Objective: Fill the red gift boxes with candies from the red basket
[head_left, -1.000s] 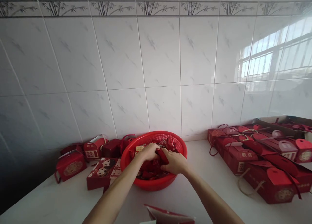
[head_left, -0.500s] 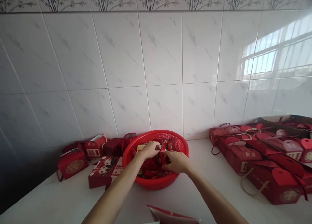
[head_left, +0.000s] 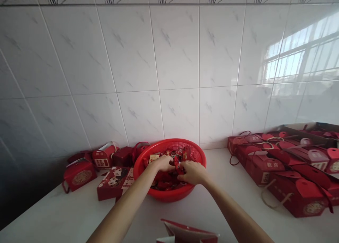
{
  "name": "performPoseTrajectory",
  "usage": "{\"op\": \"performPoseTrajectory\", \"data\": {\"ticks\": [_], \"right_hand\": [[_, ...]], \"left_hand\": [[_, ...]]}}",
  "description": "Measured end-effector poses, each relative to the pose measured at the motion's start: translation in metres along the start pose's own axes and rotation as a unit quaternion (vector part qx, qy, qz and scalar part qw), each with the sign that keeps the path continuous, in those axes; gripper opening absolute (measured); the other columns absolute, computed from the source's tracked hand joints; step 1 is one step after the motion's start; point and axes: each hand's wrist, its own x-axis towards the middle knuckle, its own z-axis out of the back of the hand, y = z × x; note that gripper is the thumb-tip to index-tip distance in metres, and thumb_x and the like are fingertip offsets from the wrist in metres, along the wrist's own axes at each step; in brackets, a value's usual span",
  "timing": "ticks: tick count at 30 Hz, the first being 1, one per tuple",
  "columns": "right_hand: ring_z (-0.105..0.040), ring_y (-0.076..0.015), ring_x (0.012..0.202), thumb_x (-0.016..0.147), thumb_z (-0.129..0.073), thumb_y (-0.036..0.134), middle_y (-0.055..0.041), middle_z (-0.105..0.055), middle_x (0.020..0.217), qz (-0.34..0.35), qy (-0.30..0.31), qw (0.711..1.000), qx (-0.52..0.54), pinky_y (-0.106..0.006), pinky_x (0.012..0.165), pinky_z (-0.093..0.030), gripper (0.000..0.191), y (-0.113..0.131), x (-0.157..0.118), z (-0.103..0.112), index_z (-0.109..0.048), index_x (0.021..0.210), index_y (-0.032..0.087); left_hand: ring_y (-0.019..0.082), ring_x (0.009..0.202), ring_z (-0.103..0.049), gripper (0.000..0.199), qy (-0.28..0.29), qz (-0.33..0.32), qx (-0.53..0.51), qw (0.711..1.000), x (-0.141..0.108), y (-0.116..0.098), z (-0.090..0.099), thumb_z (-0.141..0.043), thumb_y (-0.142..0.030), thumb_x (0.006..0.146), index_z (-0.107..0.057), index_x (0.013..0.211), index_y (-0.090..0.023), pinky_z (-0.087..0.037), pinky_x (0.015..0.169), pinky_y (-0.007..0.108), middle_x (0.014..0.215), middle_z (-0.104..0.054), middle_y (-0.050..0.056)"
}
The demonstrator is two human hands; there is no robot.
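Note:
A round red plastic basket (head_left: 169, 198) stands on the white table, filled with small wrapped pieces (head_left: 165, 184), mostly red. Both of my hands are inside its rim, close together. My left hand (head_left: 164, 163) has its fingers bent down among the pieces; what they hold, if anything, is hidden. My right hand (head_left: 192, 171) has thumb and fingers closed round a small red wrapped piece (head_left: 179, 166) near the basket's middle. A yellowish packet (head_left: 153, 158) lies beside my left hand.
Several red gift boxes (head_left: 80, 176) sit left of the basket, one with panda pictures (head_left: 111, 182). Many more red boxes (head_left: 299, 193) stand at the right, before an open carton (head_left: 299, 127). An open red box (head_left: 190, 232) is at the near edge. Behind runs a tiled wall (head_left: 177, 59).
The view has tilted down slightly. My left hand's fingers have lowered and opened out a little among the pieces; my right hand has barely moved.

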Motion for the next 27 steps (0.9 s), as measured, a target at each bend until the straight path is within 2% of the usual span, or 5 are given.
{"op": "performPoseTrajectory", "data": {"ticks": [9,20,27], "right_hand": [[-0.067,-0.0315,0.104,0.079,-0.064,0.043,-0.0108,-0.073,0.112,0.000,-0.003,1.000,-0.005,-0.034,0.073,-0.043,0.034,-0.001,0.001,-0.001,-0.067,0.104,0.020],[-0.068,-0.0304,0.102,0.079,-0.063,0.043,-0.0102,-0.073,0.111,0.009,-0.002,1.000,-0.008,-0.033,0.073,-0.044,0.033,-0.001,0.000,-0.002,-0.068,0.103,0.022],[-0.068,-0.0310,0.101,0.079,-0.062,0.043,-0.0098,-0.074,0.109,0.012,0.003,1.000,-0.011,-0.033,0.072,-0.043,0.032,-0.001,0.000,0.000,-0.068,0.103,0.022]], "left_hand": [[0.024,0.073,-0.066,0.026,-0.023,0.046,0.031,0.998,-0.002,-0.003,0.002,-0.064,-0.038,0.075,-0.058,0.056,-0.021,-0.043,0.063,0.029,0.065,-0.067,0.005],[0.018,0.066,-0.062,0.021,-0.008,0.037,0.018,0.999,0.002,0.005,-0.002,-0.060,-0.034,0.077,-0.061,0.061,-0.021,-0.038,0.057,0.025,0.065,-0.067,0.001],[0.017,0.064,-0.063,0.017,-0.037,0.043,0.016,0.998,0.002,0.004,-0.002,-0.061,-0.031,0.073,-0.064,0.058,-0.022,-0.038,0.056,0.023,0.062,-0.066,0.000]]}}
